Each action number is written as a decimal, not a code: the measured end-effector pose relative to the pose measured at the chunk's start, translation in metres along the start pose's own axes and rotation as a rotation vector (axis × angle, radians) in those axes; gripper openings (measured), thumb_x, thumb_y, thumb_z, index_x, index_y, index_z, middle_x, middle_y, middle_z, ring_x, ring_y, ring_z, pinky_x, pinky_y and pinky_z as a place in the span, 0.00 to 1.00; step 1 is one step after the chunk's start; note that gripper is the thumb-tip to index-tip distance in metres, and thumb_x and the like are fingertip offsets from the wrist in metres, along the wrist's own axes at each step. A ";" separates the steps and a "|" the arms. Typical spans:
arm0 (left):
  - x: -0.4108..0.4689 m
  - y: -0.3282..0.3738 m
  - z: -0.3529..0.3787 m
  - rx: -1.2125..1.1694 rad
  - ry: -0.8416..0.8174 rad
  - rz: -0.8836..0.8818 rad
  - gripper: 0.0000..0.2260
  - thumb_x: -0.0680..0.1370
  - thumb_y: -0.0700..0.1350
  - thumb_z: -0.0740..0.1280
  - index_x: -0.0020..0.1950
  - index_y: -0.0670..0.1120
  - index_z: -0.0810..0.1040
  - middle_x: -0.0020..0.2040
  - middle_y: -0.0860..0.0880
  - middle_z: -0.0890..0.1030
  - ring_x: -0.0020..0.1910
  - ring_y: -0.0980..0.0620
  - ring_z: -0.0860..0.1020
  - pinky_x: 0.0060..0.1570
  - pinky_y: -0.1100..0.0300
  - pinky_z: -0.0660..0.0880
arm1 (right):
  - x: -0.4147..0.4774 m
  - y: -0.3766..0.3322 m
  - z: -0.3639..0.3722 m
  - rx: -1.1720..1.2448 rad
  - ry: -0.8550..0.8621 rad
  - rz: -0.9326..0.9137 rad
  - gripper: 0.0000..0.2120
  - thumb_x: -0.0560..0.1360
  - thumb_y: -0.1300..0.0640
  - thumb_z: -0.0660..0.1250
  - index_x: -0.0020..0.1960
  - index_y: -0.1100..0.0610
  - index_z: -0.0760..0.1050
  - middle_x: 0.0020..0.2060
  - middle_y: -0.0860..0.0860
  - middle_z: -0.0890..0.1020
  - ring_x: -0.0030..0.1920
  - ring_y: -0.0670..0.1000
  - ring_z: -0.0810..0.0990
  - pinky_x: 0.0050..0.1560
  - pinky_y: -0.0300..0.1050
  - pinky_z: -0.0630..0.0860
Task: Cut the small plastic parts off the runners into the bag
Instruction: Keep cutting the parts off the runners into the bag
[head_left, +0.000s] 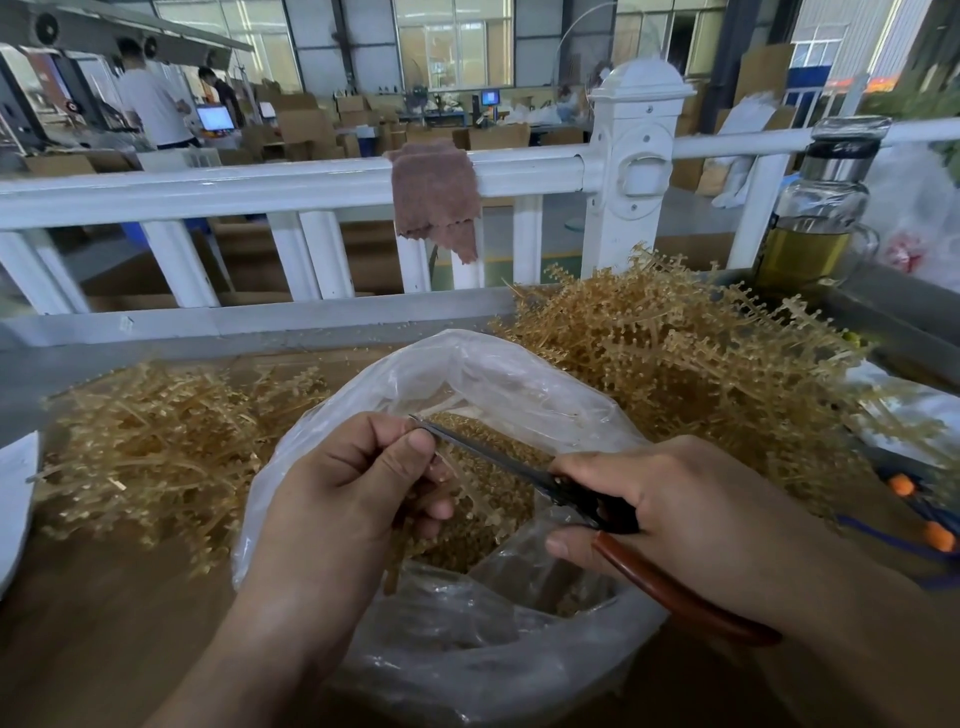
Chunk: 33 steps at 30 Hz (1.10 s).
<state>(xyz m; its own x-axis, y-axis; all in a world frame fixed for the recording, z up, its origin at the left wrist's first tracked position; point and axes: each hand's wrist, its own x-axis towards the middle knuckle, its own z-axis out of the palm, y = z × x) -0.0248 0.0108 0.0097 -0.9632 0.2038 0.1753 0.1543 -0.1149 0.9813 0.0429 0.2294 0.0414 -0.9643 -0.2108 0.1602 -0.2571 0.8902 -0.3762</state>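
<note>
Left hand (358, 483) pinches a runner (467, 491) over the open bag (467, 374); right hand (675, 509) grips the scissors (498, 460).
On my feed the blades look nearly together across the runner, tip by the left fingertips. Loose small parts (498, 525) lie inside the bag on the brown table (104, 623). One runner pile (145, 447) sits left of it, a bigger tangle (675, 353) right and behind. Beyond: white railing (260, 187) with a brown cloth (436, 197) draped over it, glass bottle (815, 218) far right.
</note>
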 end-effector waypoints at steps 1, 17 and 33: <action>0.000 0.001 0.000 -0.005 -0.002 -0.006 0.10 0.73 0.49 0.69 0.38 0.43 0.81 0.35 0.44 0.82 0.30 0.51 0.80 0.30 0.64 0.76 | 0.000 0.000 0.000 -0.001 0.000 -0.002 0.25 0.69 0.30 0.59 0.55 0.45 0.78 0.32 0.42 0.78 0.35 0.41 0.78 0.32 0.37 0.72; 0.001 -0.003 0.001 -0.008 0.019 -0.035 0.11 0.80 0.43 0.67 0.39 0.41 0.82 0.34 0.44 0.81 0.30 0.52 0.79 0.30 0.64 0.75 | -0.001 -0.006 0.000 -0.004 0.002 0.023 0.22 0.71 0.32 0.61 0.52 0.47 0.79 0.28 0.42 0.74 0.35 0.39 0.76 0.32 0.35 0.69; 0.004 -0.007 -0.003 0.078 0.039 -0.095 0.14 0.82 0.41 0.68 0.36 0.44 0.82 0.31 0.45 0.81 0.27 0.52 0.78 0.27 0.63 0.76 | 0.001 -0.007 0.002 -0.021 -0.049 0.061 0.23 0.71 0.32 0.61 0.54 0.47 0.80 0.26 0.44 0.72 0.32 0.36 0.74 0.30 0.35 0.66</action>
<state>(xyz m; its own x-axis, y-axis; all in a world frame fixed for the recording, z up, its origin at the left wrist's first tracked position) -0.0306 0.0098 0.0032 -0.9819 0.1720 0.0793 0.0769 -0.0204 0.9968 0.0441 0.2218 0.0424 -0.9802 -0.1748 0.0926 -0.1967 0.9100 -0.3649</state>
